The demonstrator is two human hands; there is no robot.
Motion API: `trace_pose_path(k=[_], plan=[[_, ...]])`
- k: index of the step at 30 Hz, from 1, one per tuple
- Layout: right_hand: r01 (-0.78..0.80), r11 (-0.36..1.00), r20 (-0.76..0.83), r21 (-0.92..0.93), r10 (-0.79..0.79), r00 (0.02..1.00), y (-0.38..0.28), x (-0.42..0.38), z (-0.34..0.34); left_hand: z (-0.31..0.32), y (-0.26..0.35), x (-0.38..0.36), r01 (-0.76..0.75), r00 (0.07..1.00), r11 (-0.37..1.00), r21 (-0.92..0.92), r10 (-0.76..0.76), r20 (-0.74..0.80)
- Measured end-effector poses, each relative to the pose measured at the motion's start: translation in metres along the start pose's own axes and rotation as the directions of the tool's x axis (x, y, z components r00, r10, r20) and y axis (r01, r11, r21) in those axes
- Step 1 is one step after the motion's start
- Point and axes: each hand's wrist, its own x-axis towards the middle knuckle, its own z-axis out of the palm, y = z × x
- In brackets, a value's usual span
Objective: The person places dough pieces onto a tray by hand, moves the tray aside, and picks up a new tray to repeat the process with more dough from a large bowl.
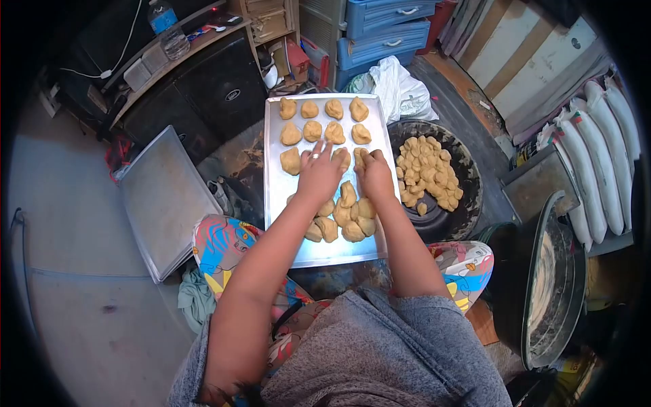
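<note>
A metal baking tray (273, 237) sits across my lap, with rows of tan dough pieces (333, 108) at its far end. Nearer me lies a loose cluster of dough pieces (353, 230), partly behind my forearms. My left hand (321, 173), a ring on one finger, rests over the third row with its fingers spread, touching dough there. At the right end of that row, my right hand (375, 174) has its fingers closed around a dough piece (359, 157), which they partly cover.
A black round basin (468, 169) holding many dough lumps stands right of the tray. Another large pan (542, 298) leans at the far right, below filled white bags (597, 156). Flat trays (166, 197) lean at left. Blue drawers (386, 47) and a white sack (400, 88) are ahead.
</note>
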Motion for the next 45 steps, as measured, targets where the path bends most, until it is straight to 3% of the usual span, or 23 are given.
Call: trace_pose_path(k=[1, 3, 5, 7, 11, 13, 15, 17, 19, 20, 23, 25, 27, 28, 29, 31, 33, 34, 38, 39, 41, 43, 45], plan=[[0.037, 0.999, 0.008, -0.009, -0.037, 0.999, -0.001, 0.0, -0.002, -0.013, 0.004, -0.008, 0.074, 0.995, 0.997, -0.036, -0.076, -0.064], [0.059, 0.998, -0.056, -0.001, -0.059, 0.997, -0.008, -0.009, -0.016, -0.037, 0.004, -0.033, 0.163, 0.986, 0.983, -0.082, -0.166, -0.023], [0.083, 0.997, -0.115, 0.002, -0.082, 0.99, -0.022, -0.024, -0.028, -0.055, 0.003, -0.056, 0.404, 0.914, 0.905, -0.13, -0.396, 0.085], [0.149, 0.988, 0.207, 0.051, -0.156, 0.966, -0.03, -0.048, -0.032, -0.052, -0.006, -0.079, 0.392, 0.917, 0.905, -0.162, -0.37, 0.151], [0.286, 0.955, 0.376, -0.078, -0.238, 0.896, -0.042, -0.066, -0.04, -0.064, -0.004, -0.091, 0.361, 0.907, 0.903, -0.233, -0.282, 0.314], [0.247, 0.968, 0.531, 0.054, -0.237, 0.813, -0.038, -0.058, -0.046, -0.069, -0.01, -0.096, 0.398, 0.898, 0.86, -0.32, -0.294, 0.328], [0.136, 0.97, 0.427, 0.203, -0.212, 0.879, -0.04, -0.05, -0.043, -0.074, -0.018, -0.096, 0.43, 0.889, 0.807, -0.405, -0.302, 0.343], [0.024, 0.934, 0.338, 0.356, -0.153, 0.929, -0.044, -0.047, -0.036, -0.076, -0.025, -0.091, 0.59, 0.798, 0.649, -0.479, -0.559, 0.226], [0.12, 0.937, 0.079, 0.327, -0.154, 0.985, -0.062, -0.044, -0.024, -0.071, -0.03, -0.086, 0.556, 0.812, 0.688, -0.466, -0.569, 0.128], [0.14, 0.936, 0.041, 0.323, -0.162, 0.986, -0.066, -0.045, -0.017, -0.058, -0.036, -0.086, 0.477, 0.875, 0.804, -0.356, -0.475, 0.099], [0.123, 0.987, 0.045, 0.103, -0.129, 0.991, -0.047, -0.053, 0.001, -0.04, -0.037, -0.093, 0.377, 0.926, 0.91, -0.171, -0.364, 0.103], [0.087, 0.989, 0.015, 0.119, -0.089, 0.996, -0.037, -0.057, -0.002, -0.052, -0.023, -0.09, 0.334, 0.93, 0.942, 0.037, -0.335, 0.148], [0.103, 0.99, 0.034, 0.1, -0.107, 0.994, -0.028, -0.063, -0.007, -0.063, -0.007, -0.087, 0.278, 0.956, 0.96, 0.006, -0.278, 0.089], [0.149, 0.986, 0.073, -0.075, -0.144, 0.987, -0.031, -0.064, -0.016, -0.068, 0.0, -0.084, 0.191, 0.963, 0.981, -0.038, -0.179, 0.201], [0.139, 0.987, 0.075, -0.08, -0.133, 0.988, -0.032, -0.065, -0.024, -0.068, 0.004, -0.08, 0.105, 0.951, 0.99, -0.091, -0.073, 0.3], [0.095, 0.987, 0.16, -0.13, -0.074, 0.984, -0.036, -0.063, -0.04, -0.061, 0.003, -0.072, 0.148, 0.934, 0.976, -0.16, -0.084, 0.348], [0.015, 0.988, 0.146, -0.156, 0.008, 0.989, -0.031, -0.064, -0.049, -0.059, 0.002, -0.062, 0.292, 0.902, 0.956, -0.039, -0.262, 0.342], [-0.045, 0.993, 0.158, -0.112, 0.063, 0.986, -0.019, -0.065, -0.045, -0.05, 0.0, -0.063, 0.27, 0.947, 0.963, -0.004, -0.265, 0.183], [-0.167, 0.984, 0.255, 0.061, 0.146, 0.956, 0.02, -0.054, -0.038, -0.037, 0.004, -0.06, 0.259, 0.966, 0.966, -0.001, -0.259, 0.023], [-0.245, 0.952, 0.317, 0.184, 0.178, 0.931, 0.024, -0.049, -0.037, -0.034, 0.004, -0.062, 0.258, 0.966, 0.966, -0.001, -0.258, 0.024], [-0.215, 0.959, 0.206, 0.182, 0.177, 0.962, 0.029, -0.043, -0.028, -0.028, 0.001, -0.064, 0.05, 0.997, 0.991, -0.126, -0.042, 0.067], [-0.053, 0.903, -0.114, 0.427, 0.112, 0.987, 0.026, -0.042, -0.02, -0.031, 0.0, -0.061, 0.108, 0.982, 0.983, -0.146, -0.083, 0.167], [-0.121, 0.856, -0.022, 0.503, 0.152, 0.988, 0.021, -0.044, -0.021, -0.03, -0.002, -0.055, 0.302, 0.941, 0.949, -0.095, -0.28, 0.19]])
